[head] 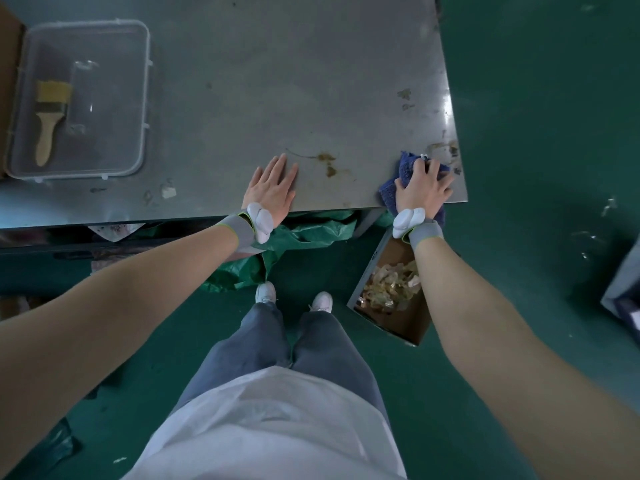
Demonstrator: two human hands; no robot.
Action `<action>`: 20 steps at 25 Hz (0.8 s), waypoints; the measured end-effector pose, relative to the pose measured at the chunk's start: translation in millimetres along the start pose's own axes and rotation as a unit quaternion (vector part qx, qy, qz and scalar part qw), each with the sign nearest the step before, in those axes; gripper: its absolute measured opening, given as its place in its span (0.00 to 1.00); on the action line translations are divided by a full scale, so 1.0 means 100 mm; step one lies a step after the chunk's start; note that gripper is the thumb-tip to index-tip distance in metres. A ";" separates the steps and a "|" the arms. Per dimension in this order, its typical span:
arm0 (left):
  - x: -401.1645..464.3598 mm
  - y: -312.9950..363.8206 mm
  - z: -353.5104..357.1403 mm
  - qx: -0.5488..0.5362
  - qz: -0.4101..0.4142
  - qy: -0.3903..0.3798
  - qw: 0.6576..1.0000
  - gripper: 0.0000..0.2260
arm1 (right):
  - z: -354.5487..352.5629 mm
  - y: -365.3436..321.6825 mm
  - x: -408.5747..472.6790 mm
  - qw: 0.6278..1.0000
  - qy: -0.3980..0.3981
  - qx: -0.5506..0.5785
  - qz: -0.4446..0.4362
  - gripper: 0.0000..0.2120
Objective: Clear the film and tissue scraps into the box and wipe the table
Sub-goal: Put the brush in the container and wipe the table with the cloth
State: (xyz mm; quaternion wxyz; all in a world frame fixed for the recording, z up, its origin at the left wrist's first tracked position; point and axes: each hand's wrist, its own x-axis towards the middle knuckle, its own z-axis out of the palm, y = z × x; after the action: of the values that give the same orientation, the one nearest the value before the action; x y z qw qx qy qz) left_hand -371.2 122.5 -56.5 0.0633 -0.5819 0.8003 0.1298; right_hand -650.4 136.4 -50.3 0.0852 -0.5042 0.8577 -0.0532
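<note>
Currently the right hand presses a blue cloth onto the grey table at its near right corner. Fingers curl over the bunched fabric, gripping it; cloth sticks out beyond the fingertips on the far side and hangs over the table's near edge beside the wrist. Just past the cloth, toward the table's right edge, brown smears sit on the surface.

Left hand lies flat and open on the table near the front edge, palm down, fingers spread, holding nothing. Just to the right of its fingertips there is a brownish stain, between the two hands and closer to the left one. Both wrists carry a grey band with a white device: left, right.

Below the right wrist, on the green floor, stands an open cardboard box. Crumpled yellowish film and tissue scraps lie inside it; the right forearm crosses over part of its opening.

Well to the left of the left hand, a small pale scrap lies on the table near the front edge. Farther off that way, a clear plastic container rests on the table with a wooden-handled brush inside, bristles pointing away from the person.

Under the table edge below the left hand, crumpled green sheeting is visible. Person's white shoes stand on the floor between the sheeting and the box.
</note>
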 end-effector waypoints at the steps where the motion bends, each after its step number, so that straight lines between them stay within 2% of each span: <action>1: -0.01 0.00 0.00 0.002 -0.002 0.000 1.000 0.25 | -0.03 0.06 -0.05 1.000 -0.006 -0.002 0.005 0.18; 6: -0.01 0.03 0.02 0.013 -0.005 -0.006 1.000 0.24 | -0.09 0.35 -0.25 0.999 -0.025 -0.005 0.036 0.19; 14: 0.01 0.06 0.03 0.002 -0.014 -0.010 1.000 0.24 | -0.12 0.61 -0.65 0.997 -0.014 0.032 0.070 0.15; 17: 0.00 0.04 0.03 -0.004 -0.010 -0.012 1.000 0.24 | -0.22 0.55 -0.71 0.994 0.011 0.112 0.015 0.14; 20: 0.03 0.02 -0.03 -0.045 -0.014 -0.012 0.999 0.24 | -0.36 0.29 -0.61 0.971 0.013 0.235 -0.047 0.10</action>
State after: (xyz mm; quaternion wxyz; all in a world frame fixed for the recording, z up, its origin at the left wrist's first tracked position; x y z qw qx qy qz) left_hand -374.0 119.5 -53.8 0.0481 -0.5934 0.7849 0.1720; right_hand -652.8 204.1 -14.3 0.1872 -0.5089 0.7977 -0.2639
